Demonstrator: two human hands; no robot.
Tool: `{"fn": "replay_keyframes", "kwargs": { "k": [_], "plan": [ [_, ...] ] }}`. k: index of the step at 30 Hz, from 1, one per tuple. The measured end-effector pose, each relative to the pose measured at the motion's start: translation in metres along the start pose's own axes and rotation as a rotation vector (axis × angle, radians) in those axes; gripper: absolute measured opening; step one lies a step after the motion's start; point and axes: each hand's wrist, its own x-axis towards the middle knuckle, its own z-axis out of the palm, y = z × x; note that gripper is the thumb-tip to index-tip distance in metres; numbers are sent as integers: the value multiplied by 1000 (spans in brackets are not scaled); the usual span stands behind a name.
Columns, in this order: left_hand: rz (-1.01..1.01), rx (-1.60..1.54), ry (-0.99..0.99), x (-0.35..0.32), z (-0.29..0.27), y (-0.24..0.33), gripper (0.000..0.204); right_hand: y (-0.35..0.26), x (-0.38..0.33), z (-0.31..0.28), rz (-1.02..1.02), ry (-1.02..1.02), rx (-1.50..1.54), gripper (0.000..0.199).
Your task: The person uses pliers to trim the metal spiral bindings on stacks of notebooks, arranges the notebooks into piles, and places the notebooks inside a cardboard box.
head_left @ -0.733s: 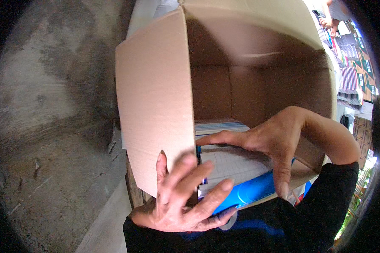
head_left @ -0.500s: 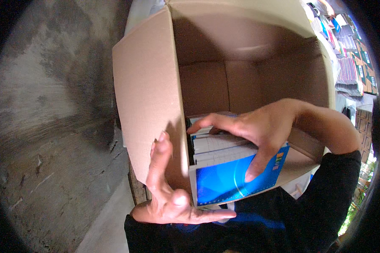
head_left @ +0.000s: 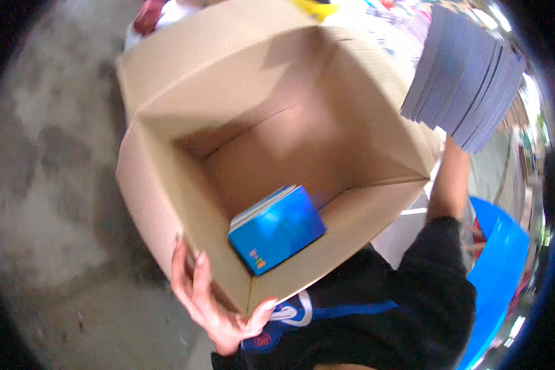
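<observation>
A deep brown cardboard box (head_left: pixel 327 92) fills the middle of the view. My left hand (head_left: pixel 219 314) grips its near-left corner from outside, fingers along the left wall and thumb on the front edge. In the box's near-left corner lies a small stack of books (head_left: pixel 277 231) with a shiny blue cover on top. My right forearm (head_left: pixel 450 185) reaches past the box's right side to a tall stack of grey-edged books or booklets (head_left: pixel 465 77). That stack hides my right hand, so its fingers do not show.
Behind the box lie a yellow item (head_left: pixel 316 8), a dark red item (head_left: pixel 149 17) and white bundles. A bright blue sheet or tub (head_left: pixel 496 259) stands at my right. Grey concrete floor (head_left: pixel 55 185) runs along the left. The right rim is blurred.
My right hand has left the blue-covered books in the box and gone to the grey-edged stack at the upper right. The box looks turned in view. My left hand remains at its near-left corner.
</observation>
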Motion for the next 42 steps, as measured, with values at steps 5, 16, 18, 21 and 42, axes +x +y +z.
{"fn": "replay_keyframes", "kwargs": {
  "k": [5,16,18,21,42],
  "plan": [
    [-109,20,-129,21,-13,18,74,0,-145,-72,-716,444,211,66],
    [113,524,27,25,-2,35,49,31,-303,-186,-238,1512,3,41],
    [165,790,142,24,6,49,40,19,-306,-230,-144,1375,126,41],
    [165,910,297,29,42,102,37,-11,-292,-294,-35,1227,122,47],
    [-113,736,790,-15,181,87,40,-116,-229,-639,865,823,-106,36]
  ]
}}
